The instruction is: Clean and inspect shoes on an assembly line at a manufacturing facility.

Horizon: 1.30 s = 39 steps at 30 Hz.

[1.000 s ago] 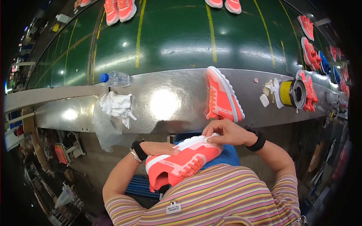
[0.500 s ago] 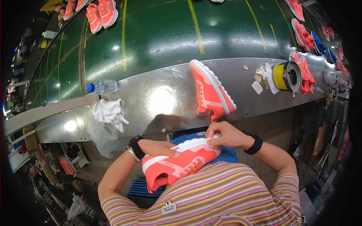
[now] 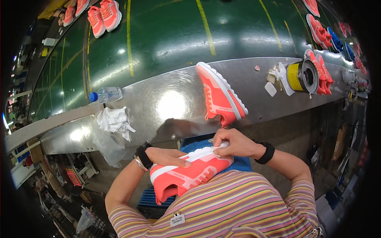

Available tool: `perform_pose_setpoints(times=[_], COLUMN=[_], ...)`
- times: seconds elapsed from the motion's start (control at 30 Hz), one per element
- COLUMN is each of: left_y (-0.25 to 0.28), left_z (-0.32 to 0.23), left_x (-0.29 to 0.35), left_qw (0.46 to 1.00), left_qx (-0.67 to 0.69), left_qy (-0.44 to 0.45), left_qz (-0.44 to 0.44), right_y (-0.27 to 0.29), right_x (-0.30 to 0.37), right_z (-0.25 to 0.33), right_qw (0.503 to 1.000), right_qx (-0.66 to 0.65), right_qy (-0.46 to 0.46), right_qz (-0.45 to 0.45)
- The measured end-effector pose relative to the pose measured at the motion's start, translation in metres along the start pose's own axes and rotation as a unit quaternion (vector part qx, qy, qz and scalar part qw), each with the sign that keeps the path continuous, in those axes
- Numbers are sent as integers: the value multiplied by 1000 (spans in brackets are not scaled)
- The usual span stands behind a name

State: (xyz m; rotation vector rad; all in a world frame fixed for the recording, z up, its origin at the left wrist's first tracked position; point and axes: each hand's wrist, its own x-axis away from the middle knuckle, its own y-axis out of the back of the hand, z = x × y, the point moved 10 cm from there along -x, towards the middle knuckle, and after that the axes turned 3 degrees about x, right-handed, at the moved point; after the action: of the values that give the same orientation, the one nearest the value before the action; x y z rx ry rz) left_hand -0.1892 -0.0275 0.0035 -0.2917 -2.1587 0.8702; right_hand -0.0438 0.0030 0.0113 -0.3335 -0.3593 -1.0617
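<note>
A coral sneaker [image 3: 188,172] with a white sole lies on its side against my striped shirt, its heel opening toward the lower left. My left hand [image 3: 168,156] is closed around the heel end, thumb along the upper near the sole. At the toe end, my right hand [image 3: 237,143] pinches a small white cloth [image 3: 221,146] against the sole edge; the fingers hide most of it. Beyond my hands a second coral sneaker [image 3: 220,97] rests on its side on the metal ledge, toe pointing away.
On the metal ledge [image 3: 147,129] lie white rags [image 3: 115,122] and a clear bottle [image 3: 109,94] at left, a yellow-banded can [image 3: 295,77] and white block [image 3: 270,89] at right. Farther away, the green conveyor belt [image 3: 170,35] carries coral shoes [image 3: 109,16]. A blue crate [image 3: 240,162] sits below my hands.
My right hand has shifted slightly left along the sole edge with the white cloth. My left hand keeps its hold, and the sneaker stays nearly in place. The view has tilted slightly.
</note>
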Motion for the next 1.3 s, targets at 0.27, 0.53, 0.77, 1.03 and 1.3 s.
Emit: perform_pose_setpoints(times=[0.27, 0.53, 0.77, 1.03, 1.3], left_y=[5, 4, 2, -4, -4], left_z=[-1, -3, -16, -18, -20], left_x=[1, 1, 0, 1, -1], left_qw=[998, 997, 993, 995, 996], left_qx=[-59, -70, -113, -91, -92], left_qy=[-1, 3, 14, 25, -3], left_qz=[-25, -24, -11, -10, -2], right_y=[-2, 1, -11, -15, -8], right_x=[13, 17, -4, -14, 2], right_z=[-31, -33, 13, 15, 13], right_qw=[981, 983, 1000, 999, 996], right_qx=[-135, -121, -13, -36, -78], right_qy=[-141, -137, 17, -27, -39], right_qz=[9, 7, 1, 27, -3])
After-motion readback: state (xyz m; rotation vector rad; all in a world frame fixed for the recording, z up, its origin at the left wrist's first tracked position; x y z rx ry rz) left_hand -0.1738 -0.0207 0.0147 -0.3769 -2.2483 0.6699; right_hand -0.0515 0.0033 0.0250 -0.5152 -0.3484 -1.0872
